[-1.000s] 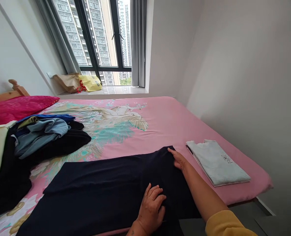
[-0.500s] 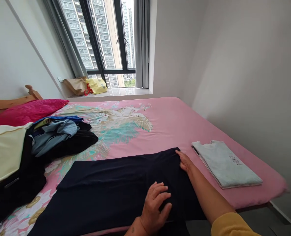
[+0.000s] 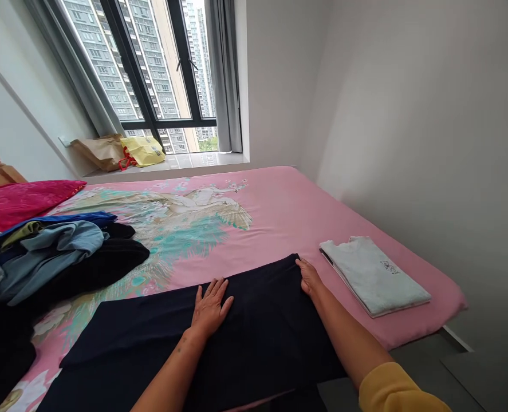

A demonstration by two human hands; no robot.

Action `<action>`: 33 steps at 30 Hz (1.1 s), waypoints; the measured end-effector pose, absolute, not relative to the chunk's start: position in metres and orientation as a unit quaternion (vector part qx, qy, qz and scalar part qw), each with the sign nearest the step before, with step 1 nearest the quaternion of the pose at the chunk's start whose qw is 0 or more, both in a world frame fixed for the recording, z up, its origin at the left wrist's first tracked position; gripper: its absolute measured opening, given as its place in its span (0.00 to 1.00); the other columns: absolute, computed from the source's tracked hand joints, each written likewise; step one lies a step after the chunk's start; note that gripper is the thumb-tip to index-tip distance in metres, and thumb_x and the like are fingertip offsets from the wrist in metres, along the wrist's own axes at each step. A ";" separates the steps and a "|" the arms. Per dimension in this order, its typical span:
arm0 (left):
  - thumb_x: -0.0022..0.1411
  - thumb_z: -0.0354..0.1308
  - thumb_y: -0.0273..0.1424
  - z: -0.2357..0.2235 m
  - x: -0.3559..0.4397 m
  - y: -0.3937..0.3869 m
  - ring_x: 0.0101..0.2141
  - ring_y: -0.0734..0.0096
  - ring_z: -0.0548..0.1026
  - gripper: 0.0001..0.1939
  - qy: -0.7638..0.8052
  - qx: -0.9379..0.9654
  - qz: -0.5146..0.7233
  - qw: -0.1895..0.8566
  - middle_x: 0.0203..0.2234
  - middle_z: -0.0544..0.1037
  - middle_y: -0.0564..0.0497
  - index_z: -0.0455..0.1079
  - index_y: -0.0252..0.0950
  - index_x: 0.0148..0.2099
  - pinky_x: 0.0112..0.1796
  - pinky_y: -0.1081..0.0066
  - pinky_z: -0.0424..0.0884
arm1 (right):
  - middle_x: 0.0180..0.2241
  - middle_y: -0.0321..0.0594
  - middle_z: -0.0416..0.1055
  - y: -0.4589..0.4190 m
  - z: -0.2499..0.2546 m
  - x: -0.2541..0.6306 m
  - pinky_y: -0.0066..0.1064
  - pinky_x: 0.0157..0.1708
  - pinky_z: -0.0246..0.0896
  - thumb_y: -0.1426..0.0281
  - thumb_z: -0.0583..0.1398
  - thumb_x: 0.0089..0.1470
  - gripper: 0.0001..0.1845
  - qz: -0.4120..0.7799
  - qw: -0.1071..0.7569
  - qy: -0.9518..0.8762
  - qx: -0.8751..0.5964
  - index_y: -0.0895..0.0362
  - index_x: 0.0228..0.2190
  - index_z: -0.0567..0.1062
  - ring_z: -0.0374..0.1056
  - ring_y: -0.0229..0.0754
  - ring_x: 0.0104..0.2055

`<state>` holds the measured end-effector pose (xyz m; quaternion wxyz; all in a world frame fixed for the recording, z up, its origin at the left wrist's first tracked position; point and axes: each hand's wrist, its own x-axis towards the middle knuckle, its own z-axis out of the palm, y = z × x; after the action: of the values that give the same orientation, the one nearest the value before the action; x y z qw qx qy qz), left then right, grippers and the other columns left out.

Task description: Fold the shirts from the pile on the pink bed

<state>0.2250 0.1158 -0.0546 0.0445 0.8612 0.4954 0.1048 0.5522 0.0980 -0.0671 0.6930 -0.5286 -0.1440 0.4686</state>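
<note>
A dark navy garment [image 3: 254, 337] lies spread across the near side of the bed; its exact kind cannot be told. My left hand [image 3: 211, 309] rests flat on it near the far edge, fingers spread. My right hand [image 3: 308, 277] pinches the garment's far right corner between thumb and fingers. To the right of that hand, a pale grey folded T-shirt [image 3: 371, 277] with a small dark print lies on top of other folded cloth.
The pink bed sheet [image 3: 279, 200] has a bird pattern. At left lies a heap of loose clothes [image 3: 65, 252], with a magenta pillow [image 3: 26, 200] behind. A brown paper bag [image 3: 101, 151] and a yellow bag [image 3: 144, 150] sit on the windowsill.
My left hand has moved forward and left, from hovering over the garment's near part to lying flat near its far edge. My right hand keeps its grip. The view has turned rightward.
</note>
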 end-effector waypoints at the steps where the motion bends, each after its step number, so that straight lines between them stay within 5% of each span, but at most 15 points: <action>1: 0.64 0.44 0.45 -0.055 0.225 0.115 0.62 0.60 0.52 0.28 0.492 0.863 0.101 0.044 0.62 0.58 0.50 0.53 0.44 0.64 0.60 0.49 0.40 | 0.33 0.38 0.76 0.100 -0.069 0.553 0.30 0.37 0.71 0.72 0.59 0.48 0.13 0.458 0.692 -0.145 -0.540 0.56 0.39 0.71 0.73 0.39 0.38; 10: 0.62 0.44 0.48 -0.051 0.228 0.116 0.62 0.59 0.53 0.30 0.497 0.861 0.101 0.034 0.62 0.58 0.49 0.53 0.43 0.64 0.60 0.49 0.40 | 0.35 0.41 0.75 0.096 -0.056 0.570 0.29 0.30 0.69 0.73 0.61 0.41 0.19 0.371 0.609 -0.233 -0.661 0.59 0.39 0.74 0.71 0.40 0.34; 15: 0.63 0.44 0.48 -0.053 0.228 0.116 0.62 0.60 0.53 0.30 0.501 0.859 0.101 0.029 0.62 0.58 0.49 0.54 0.44 0.64 0.60 0.50 0.40 | 0.42 0.46 0.72 0.089 -0.037 0.574 0.38 0.42 0.68 0.74 0.56 0.44 0.21 0.262 0.574 -0.279 -0.724 0.58 0.43 0.71 0.69 0.44 0.42; 19: 0.62 0.44 0.48 -0.055 0.229 0.117 0.62 0.60 0.53 0.30 0.499 0.860 0.106 0.027 0.62 0.58 0.49 0.53 0.43 0.64 0.60 0.50 0.39 | 0.49 0.42 0.68 0.079 -0.018 0.532 0.38 0.58 0.51 0.69 0.55 0.50 0.17 0.198 0.536 -0.453 -0.684 0.55 0.43 0.73 0.60 0.43 0.55; 23: 0.62 0.44 0.48 -0.057 0.228 0.118 0.61 0.60 0.53 0.30 0.499 0.859 0.109 0.027 0.62 0.58 0.49 0.53 0.42 0.64 0.60 0.49 0.39 | 0.56 0.41 0.63 0.073 -0.022 0.491 0.46 0.63 0.33 0.61 0.52 0.57 0.21 0.194 0.291 -0.737 -0.579 0.52 0.51 0.69 0.51 0.44 0.62; 25: 0.62 0.44 0.48 -0.057 0.228 0.117 0.61 0.60 0.54 0.30 0.499 0.859 0.111 0.027 0.62 0.58 0.49 0.54 0.42 0.64 0.60 0.49 0.39 | 0.60 0.42 0.57 0.073 -0.028 0.496 0.51 0.62 0.22 0.60 0.52 0.58 0.24 0.208 0.207 -0.730 -0.617 0.52 0.54 0.65 0.44 0.46 0.64; 28: 0.62 0.44 0.48 -0.056 0.229 0.117 0.61 0.60 0.54 0.30 0.498 0.859 0.112 0.030 0.61 0.58 0.50 0.54 0.43 0.64 0.60 0.50 0.39 | 0.63 0.45 0.49 0.073 -0.032 0.531 0.54 0.60 0.12 0.61 0.54 0.56 0.27 0.199 0.190 -0.605 -0.747 0.55 0.57 0.62 0.39 0.49 0.66; 30: 0.62 0.44 0.47 -0.055 0.230 0.116 0.61 0.59 0.53 0.30 0.498 0.859 0.113 0.031 0.62 0.58 0.50 0.54 0.43 0.64 0.60 0.50 0.39 | 0.62 0.46 0.50 0.067 -0.026 0.553 0.54 0.60 0.13 0.63 0.55 0.56 0.28 0.175 0.220 -0.540 -0.793 0.56 0.57 0.61 0.39 0.49 0.66; 33: 0.62 0.44 0.47 -0.054 0.232 0.115 0.61 0.58 0.53 0.30 0.499 0.858 0.113 0.035 0.61 0.58 0.50 0.54 0.43 0.63 0.60 0.50 0.39 | 0.62 0.45 0.52 0.041 -0.013 0.555 0.53 0.62 0.27 0.64 0.53 0.57 0.27 0.145 0.243 -0.588 -0.758 0.55 0.57 0.61 0.41 0.48 0.65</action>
<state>0.2320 0.1153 -0.0536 0.0345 0.8583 0.4994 0.1128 0.5547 0.0406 -0.0134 0.2432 -0.7577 -0.5880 0.1451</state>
